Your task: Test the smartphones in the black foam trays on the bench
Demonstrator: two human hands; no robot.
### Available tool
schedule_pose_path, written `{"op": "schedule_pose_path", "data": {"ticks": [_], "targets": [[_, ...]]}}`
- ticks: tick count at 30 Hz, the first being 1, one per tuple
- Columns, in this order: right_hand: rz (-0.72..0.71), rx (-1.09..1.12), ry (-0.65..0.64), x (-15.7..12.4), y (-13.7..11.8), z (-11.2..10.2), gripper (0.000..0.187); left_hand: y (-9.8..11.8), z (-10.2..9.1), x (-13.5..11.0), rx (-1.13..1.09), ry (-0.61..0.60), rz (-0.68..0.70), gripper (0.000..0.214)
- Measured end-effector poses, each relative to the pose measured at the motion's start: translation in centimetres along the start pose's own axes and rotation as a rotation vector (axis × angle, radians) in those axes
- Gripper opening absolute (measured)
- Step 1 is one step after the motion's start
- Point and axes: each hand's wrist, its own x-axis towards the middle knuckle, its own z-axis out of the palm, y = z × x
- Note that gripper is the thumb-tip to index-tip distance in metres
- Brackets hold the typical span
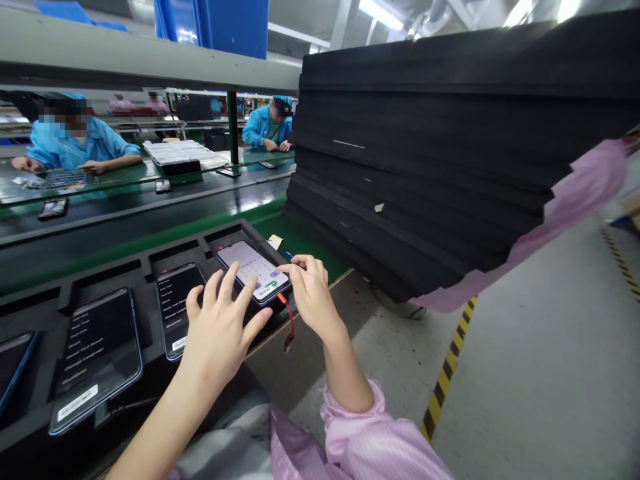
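A smartphone (250, 268) with a lit keypad screen lies tilted at the right end of a black foam tray (125, 267). My left hand (220, 330) rests on its near edge, fingers spread and open. My right hand (310, 290) hovers at the phone's right edge, index finger bent toward the lower right of the screen, other fingers curled. A red cable (290, 323) hangs from the phone's near corner. Two more phones (175, 303) (95, 357) with dark menu screens lie in the tray to the left.
A tall stack of black foam sheets (425, 153), carried by a person in a pink sleeve (575, 200), stands at the right. A green conveyor belt (125, 213) runs behind the tray with phones on it. Workers in blue (75, 143) sit across.
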Motion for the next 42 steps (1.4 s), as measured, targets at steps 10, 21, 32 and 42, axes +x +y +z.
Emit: {"op": "schedule_pose_path", "data": {"ticks": [10,21,32,42], "targets": [[-0.009,0.068,0.006,-0.4,0.0,0.5,0.049,-1.4,-1.7,-3.3,0.086,0.118,-0.016,0.042],[-0.010,0.048,-0.024,0.3,0.0,0.7,0.051,-1.4,-0.7,-3.4,0.098,0.148,0.021,0.041],[0.000,0.052,-0.020,0.4,0.3,0.7,0.052,-0.8,0.1,-2.9,0.083,0.118,0.030,0.041],[-0.022,0.018,-0.034,1.6,-0.1,0.3,0.053,-0.6,0.4,-2.5,0.059,0.113,0.029,0.039]]}}
